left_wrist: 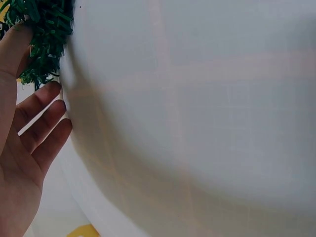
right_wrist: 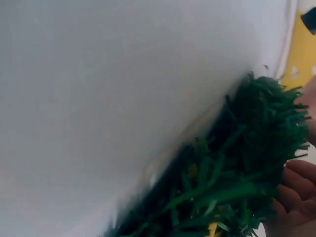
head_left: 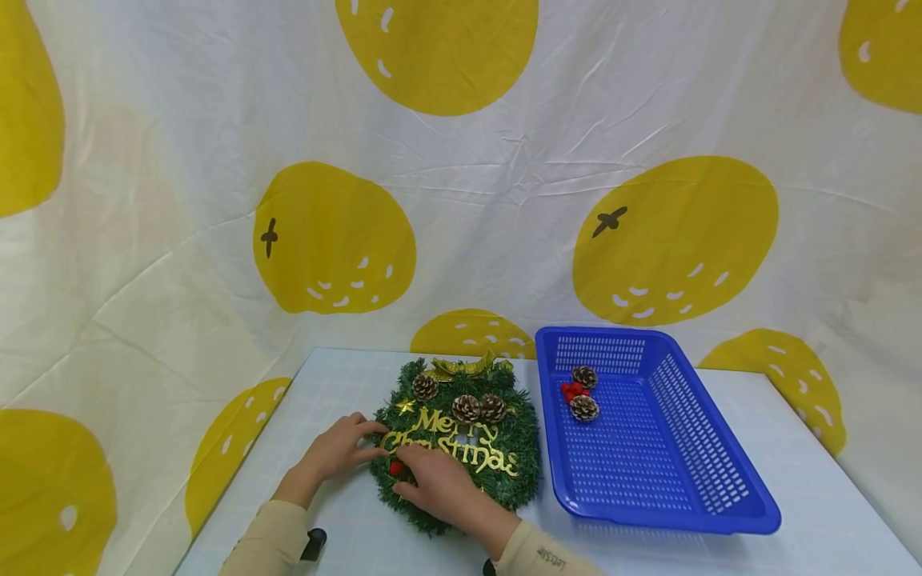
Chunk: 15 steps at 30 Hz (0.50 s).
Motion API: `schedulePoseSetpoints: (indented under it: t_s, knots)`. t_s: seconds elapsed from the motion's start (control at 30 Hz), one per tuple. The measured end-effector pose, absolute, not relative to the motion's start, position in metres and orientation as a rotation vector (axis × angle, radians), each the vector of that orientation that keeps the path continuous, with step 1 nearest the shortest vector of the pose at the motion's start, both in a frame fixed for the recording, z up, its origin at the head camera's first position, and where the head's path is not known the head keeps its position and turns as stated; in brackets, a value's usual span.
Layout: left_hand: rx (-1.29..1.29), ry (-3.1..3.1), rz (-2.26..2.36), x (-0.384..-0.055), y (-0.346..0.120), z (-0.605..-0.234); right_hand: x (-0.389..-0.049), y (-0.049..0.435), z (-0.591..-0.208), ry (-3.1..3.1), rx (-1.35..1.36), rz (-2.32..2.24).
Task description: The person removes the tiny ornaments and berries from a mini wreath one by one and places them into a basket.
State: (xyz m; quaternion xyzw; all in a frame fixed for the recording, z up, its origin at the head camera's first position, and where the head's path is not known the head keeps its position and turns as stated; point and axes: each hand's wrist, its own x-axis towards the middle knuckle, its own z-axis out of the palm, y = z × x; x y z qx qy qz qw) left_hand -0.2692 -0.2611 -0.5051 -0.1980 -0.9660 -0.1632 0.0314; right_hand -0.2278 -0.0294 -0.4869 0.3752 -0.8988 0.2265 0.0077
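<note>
Evidently, the wreath (head_left: 448, 390) lay at the lower centre of the head view, the left hand (head_left: 342, 450), fingers loosely spread, touching its left edge, while the right hand (head_left: 435, 480) reached over its lower left near a red ball (head_left: 396, 468); whether it pinched anything could not be told. With so light a hold, any tug risked skewing the wreath or bending the gold lettering (head_left: 478, 455).
</note>
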Motion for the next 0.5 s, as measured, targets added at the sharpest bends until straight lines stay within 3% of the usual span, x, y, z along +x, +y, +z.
schedulePoseSetpoints:
  t_s: [0.5]
  knots:
    - [-0.627, -2.963, -0.485, -0.268, -0.26, -0.504, -0.225, -0.051, -0.495, -2.771, 0.949, 0.177]
